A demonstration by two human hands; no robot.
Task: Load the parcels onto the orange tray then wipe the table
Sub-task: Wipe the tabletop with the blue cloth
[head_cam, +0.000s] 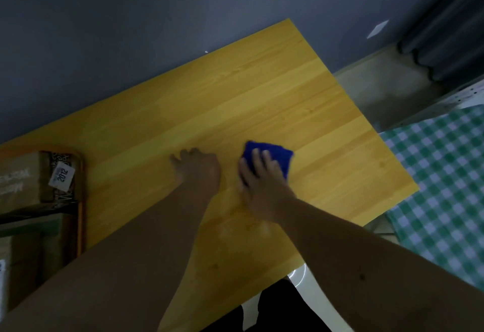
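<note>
Yellow wood table [262,101] lies bare toward the far edge as our right hand [259,174] presses straight fingers on the blue cloth [272,156], left hand [197,168] flat beside it. Parcels [26,179] fill the orange tray [80,200] at left, cut off by the frame, their print too blurred for us to read.

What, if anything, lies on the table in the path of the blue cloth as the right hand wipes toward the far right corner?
Nothing visible. The right hand presses the blue cloth flat on the table, and the wood from there to the far right corner is bare. The left hand rests beside it, and the parcels sit on the orange tray at far left.
</note>
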